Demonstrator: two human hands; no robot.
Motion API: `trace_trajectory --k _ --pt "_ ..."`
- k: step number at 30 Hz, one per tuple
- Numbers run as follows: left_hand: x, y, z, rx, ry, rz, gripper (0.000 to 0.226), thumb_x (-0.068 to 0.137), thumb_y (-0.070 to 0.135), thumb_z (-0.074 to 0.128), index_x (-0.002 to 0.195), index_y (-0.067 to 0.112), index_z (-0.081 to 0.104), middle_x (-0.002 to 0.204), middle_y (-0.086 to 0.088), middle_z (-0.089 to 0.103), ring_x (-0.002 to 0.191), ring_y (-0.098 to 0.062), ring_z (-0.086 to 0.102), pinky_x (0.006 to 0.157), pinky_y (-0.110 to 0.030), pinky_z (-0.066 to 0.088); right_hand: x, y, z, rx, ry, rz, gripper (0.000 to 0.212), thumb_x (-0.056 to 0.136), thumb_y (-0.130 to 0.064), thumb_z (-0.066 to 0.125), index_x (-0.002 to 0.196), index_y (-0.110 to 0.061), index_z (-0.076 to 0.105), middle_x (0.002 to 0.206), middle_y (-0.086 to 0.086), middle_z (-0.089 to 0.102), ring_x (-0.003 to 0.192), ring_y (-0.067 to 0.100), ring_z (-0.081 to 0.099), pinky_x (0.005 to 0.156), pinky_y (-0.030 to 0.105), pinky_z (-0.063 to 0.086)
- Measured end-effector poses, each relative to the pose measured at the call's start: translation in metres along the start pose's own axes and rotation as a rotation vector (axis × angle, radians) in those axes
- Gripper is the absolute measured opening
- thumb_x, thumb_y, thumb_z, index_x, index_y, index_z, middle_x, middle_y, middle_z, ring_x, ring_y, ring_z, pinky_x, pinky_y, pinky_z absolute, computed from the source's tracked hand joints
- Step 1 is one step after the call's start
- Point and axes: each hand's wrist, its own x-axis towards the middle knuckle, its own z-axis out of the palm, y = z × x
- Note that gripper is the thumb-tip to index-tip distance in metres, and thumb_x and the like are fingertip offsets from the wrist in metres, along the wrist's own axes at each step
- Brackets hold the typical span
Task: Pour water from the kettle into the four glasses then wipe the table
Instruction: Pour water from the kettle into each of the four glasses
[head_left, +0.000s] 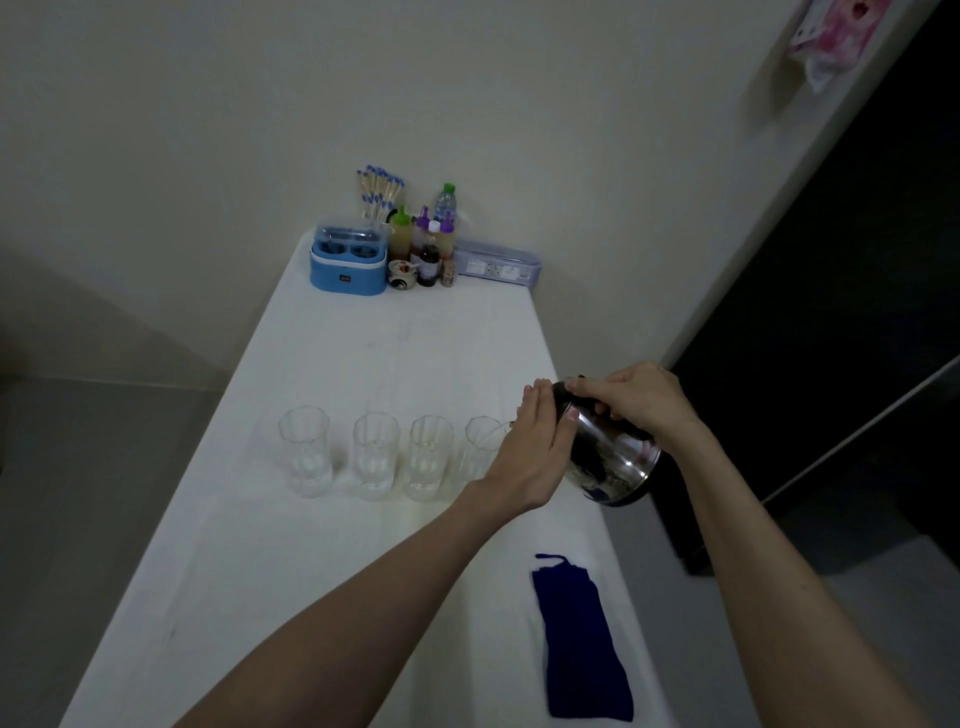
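Observation:
A shiny steel kettle (610, 457) with a black base hangs tilted to the left above the table's right edge. My right hand (636, 400) grips its black handle from above. My left hand (535, 447) presses flat, fingers straight, against the kettle's side near the spout. Several clear glasses stand in a row on the white table (322, 545): the leftmost glass (306, 452), a second glass (375, 456), a third glass (430, 457), and the rightmost glass (480, 449) partly hidden behind my left hand, right under the spout. A blue cloth (579, 639) lies near the front right.
At the table's far end against the wall stand a blue appliance (349, 265), a bundle of chopsticks (379, 189), several sauce bottles (428, 241), a small ceramic pot (401, 274) and a long lidded box (496, 264). A dark doorway (831, 312) opens on the right.

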Motion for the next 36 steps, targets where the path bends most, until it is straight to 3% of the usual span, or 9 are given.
trace_trajectory --k 23,29,36 --pt "0.002 -0.003 -0.002 -0.051 0.039 -0.030 0.058 0.104 0.030 0.028 0.154 0.010 0.006 0.163 -0.007 0.004 0.151 -0.023 0.003 0.120 -0.036 0.006 -0.002 -0.008 0.001 -0.026 -0.006 0.018 0.051 0.072 -0.051 0.080 0.065 -0.001 0.073 0.044 -0.003 0.058 0.041 0.009 0.049 0.043 0.019 0.036" --pt "0.001 -0.008 -0.003 0.001 -0.036 -0.004 0.060 0.105 0.036 0.015 0.154 0.008 -0.006 0.163 -0.005 -0.008 0.150 -0.015 -0.011 0.120 -0.028 -0.003 -0.002 -0.010 0.001 -0.042 -0.011 0.008 0.050 0.073 -0.051 0.079 0.067 -0.001 0.074 0.049 -0.001 0.060 0.045 0.010 0.052 0.043 0.019 0.036" --pt "0.003 -0.010 -0.004 0.014 -0.034 -0.008 0.060 0.105 0.036 0.014 0.154 0.008 -0.007 0.163 -0.005 -0.009 0.150 -0.015 -0.011 0.120 -0.027 -0.004 -0.001 -0.013 0.001 -0.054 -0.008 0.002 0.050 0.074 -0.050 0.079 0.067 0.000 0.074 0.049 0.000 0.060 0.045 0.011 0.051 0.044 0.021 0.036"
